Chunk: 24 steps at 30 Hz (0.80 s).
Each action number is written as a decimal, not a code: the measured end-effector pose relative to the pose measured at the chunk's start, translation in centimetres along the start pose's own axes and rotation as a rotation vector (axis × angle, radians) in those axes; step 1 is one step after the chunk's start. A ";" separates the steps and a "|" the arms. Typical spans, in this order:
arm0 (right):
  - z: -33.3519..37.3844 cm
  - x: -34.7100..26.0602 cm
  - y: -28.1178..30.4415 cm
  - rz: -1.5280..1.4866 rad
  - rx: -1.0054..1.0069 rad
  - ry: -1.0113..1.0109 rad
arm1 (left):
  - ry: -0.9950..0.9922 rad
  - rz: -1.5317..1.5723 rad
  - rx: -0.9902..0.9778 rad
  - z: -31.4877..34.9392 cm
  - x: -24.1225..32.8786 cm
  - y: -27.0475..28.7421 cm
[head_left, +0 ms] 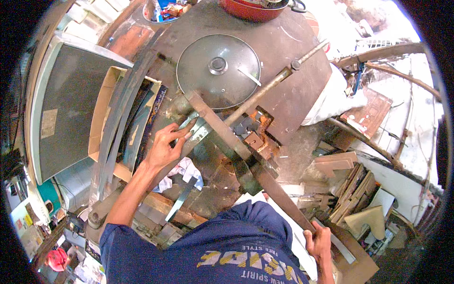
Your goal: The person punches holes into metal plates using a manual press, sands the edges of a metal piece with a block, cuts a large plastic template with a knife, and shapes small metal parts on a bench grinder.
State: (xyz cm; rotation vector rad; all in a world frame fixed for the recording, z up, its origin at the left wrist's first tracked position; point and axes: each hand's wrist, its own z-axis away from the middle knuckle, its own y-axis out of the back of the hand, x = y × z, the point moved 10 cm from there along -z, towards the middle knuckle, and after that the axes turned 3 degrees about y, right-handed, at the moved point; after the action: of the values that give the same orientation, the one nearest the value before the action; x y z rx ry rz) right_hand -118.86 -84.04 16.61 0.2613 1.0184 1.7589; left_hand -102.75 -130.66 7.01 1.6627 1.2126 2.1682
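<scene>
My left hand (166,144) is closed, with thumb and fingertips on a shiny metal strip (200,132) beside the far end of a long flat metal bar (269,182). The bar slants across the bench from centre left down to lower right. Around its near end, my right hand (320,240) is closed. Just beyond the left hand lies a round glass pot lid (217,92) with a dark knob. A metal rod (265,90) slants away to the upper right. Small cut metal pieces (254,140) lie in a rusty recess right of the bar.
A red pan (253,13) stands at the bench's far edge. Long dark strips (124,102) and a cardboard box (101,113) are on the left. A crumpled cloth (178,173) and a loose metal strip (181,199) lie nearer me. Wood scraps (352,194) are stacked at right.
</scene>
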 end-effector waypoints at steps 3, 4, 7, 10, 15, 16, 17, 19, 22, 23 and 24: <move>1.7 -2.9 4.0 0.041 0.042 -0.008 | -0.016 -0.027 -0.008 -0.2 0.5 -0.9; 2.6 -3.6 5.0 0.040 -0.045 -0.087 | 0.010 0.014 0.015 0.0 0.5 -0.9; 4.1 -8.1 8.7 0.115 -0.338 -0.459 | 0.012 0.002 0.024 0.9 -0.1 -1.0; 2.4 -8.1 6.7 -0.033 -0.028 0.009 | 0.129 0.018 -0.078 0.5 -0.2 -1.1; -6.1 2.2 -7.7 -0.195 0.286 0.401 | 0.075 -0.015 -0.049 -0.1 0.1 -1.3; -6.1 2.7 -7.3 -0.208 0.239 0.380 | 0.007 -0.030 -0.022 -0.2 0.7 -1.7; -5.8 3.5 -6.3 -0.220 0.192 0.358 | 0.037 -0.034 -0.010 0.1 0.2 -1.4; -4.6 3.3 -5.7 -0.183 0.207 0.338 | 0.089 -0.002 -0.020 0.5 -0.3 -1.1; -5.2 2.6 -6.0 -0.209 0.208 0.322 | -0.031 -0.006 0.100 0.6 0.6 -0.6; -5.4 2.4 -6.2 -0.284 0.159 0.304 | -0.056 -0.010 0.132 0.5 1.0 -0.5; -5.7 2.8 -6.7 -0.257 0.190 0.319 | 0.021 -0.042 0.102 0.2 0.8 -0.4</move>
State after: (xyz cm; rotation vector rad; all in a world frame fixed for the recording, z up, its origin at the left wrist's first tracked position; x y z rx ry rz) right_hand -119.01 -83.89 7.42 -0.0359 1.3871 1.4991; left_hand -103.00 -129.84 7.37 1.6410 1.3730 2.1382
